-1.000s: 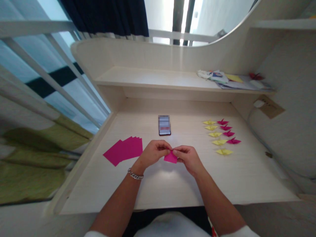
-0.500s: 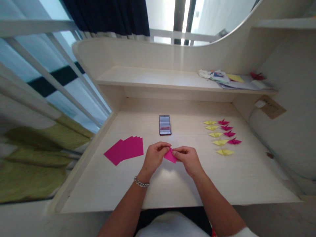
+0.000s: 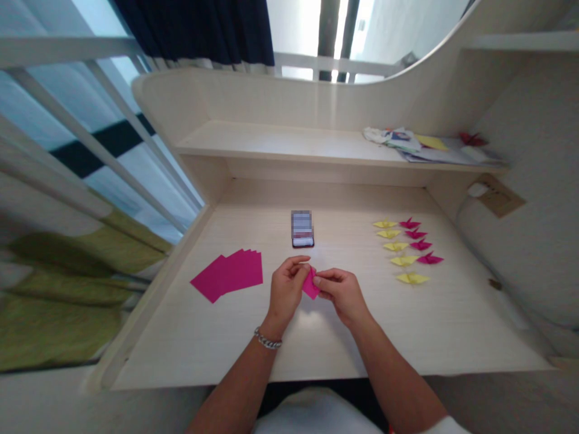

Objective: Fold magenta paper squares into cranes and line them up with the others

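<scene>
With left hand (image 3: 286, 292) and right hand (image 3: 346, 294), pinching folded pink paper (image 3: 310, 287) from either side. Holding it between both, over the counter (image 3: 181, 349), just below mid-frame.

Fairly bright, glass (image 3: 296, 30) blown out far beyond fingers (image 3: 335, 275); soft glare on desk (image 3: 311, 320) just nearside of them; phone screen (image 3: 302, 224) ahead pixelated; wide-angle bending, edges soft.

No legible text, number or brand found. Phone (image 3: 303, 242), centre: screen pixelated, unreadable. Papers (image 3: 400, 140) at right on the far shelf (image 3: 280, 137): markings too small to read. Wall plate (image 3: 501, 198), right: dark marks, indecipherable.
</scene>
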Available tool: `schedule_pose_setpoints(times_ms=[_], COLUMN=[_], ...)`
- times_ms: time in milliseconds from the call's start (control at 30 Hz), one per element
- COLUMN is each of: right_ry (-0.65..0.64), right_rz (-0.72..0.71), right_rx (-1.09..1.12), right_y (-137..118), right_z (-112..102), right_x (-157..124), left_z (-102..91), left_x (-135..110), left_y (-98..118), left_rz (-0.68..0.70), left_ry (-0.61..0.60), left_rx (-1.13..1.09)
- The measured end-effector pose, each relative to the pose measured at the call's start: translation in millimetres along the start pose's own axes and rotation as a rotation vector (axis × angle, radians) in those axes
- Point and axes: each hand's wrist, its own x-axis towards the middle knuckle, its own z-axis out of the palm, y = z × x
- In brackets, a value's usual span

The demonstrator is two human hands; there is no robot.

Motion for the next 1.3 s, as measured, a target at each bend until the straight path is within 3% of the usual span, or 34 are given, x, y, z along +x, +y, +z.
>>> schedule_pose_setpoints(times_ms=[367,700,900,1300], right_ry=[-0.004,0.012,-0.047,-0.019], right_rz=[0.050,-0.178,-0.162,-0.161], right_rx=[0.095,-0.140,-0.179,-0.144], right_y=[2,0,-2,-1], right_z=[1,1,-1,2], right_x=[0,-3,-4,-6], left_z=[-1.0,-7.5,-10.5,-6.7], left_x=[-3,-6,-5,-6], left_y=[-3,1,-2,-4], left_rz=[-0.025,-0.049,-0.064,-0.020], left_ry=[0.015,-0.015,-0.027,0.012], left_rx=[-0.029,0.011,-0.023,-0.036])
